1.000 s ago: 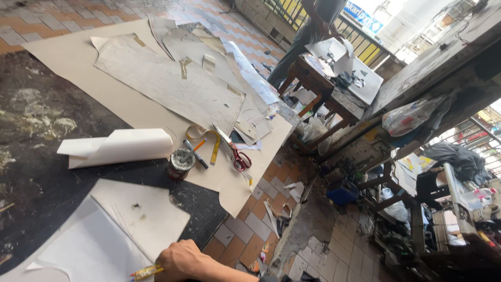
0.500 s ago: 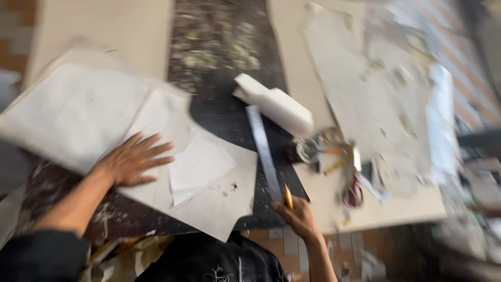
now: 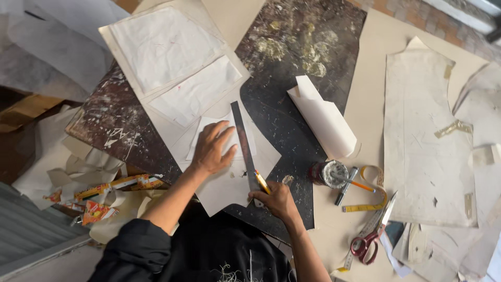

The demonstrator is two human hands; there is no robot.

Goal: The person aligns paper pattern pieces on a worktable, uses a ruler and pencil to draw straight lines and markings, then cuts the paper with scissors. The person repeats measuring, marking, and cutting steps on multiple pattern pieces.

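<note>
Table point(image 3: 292, 112) under everything. Paper sheet point(image 3: 229, 183) under my left hand point(image 3: 213, 149), palm flat, fingers spread, pinning it. Ruler point(image 3: 243, 143) just right of that hand. My right hand point(image 3: 274, 199) closed on pencil point(image 3: 262, 182), tip at ruler's edge.

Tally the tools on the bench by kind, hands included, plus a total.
Metal ruler under left hand: 1
Pencil in right hand: 1
Red-handled scissors: 1
Yellow tape measure: 1
Dark marker: 1
Rolled paper: 1
Total: 6
</note>
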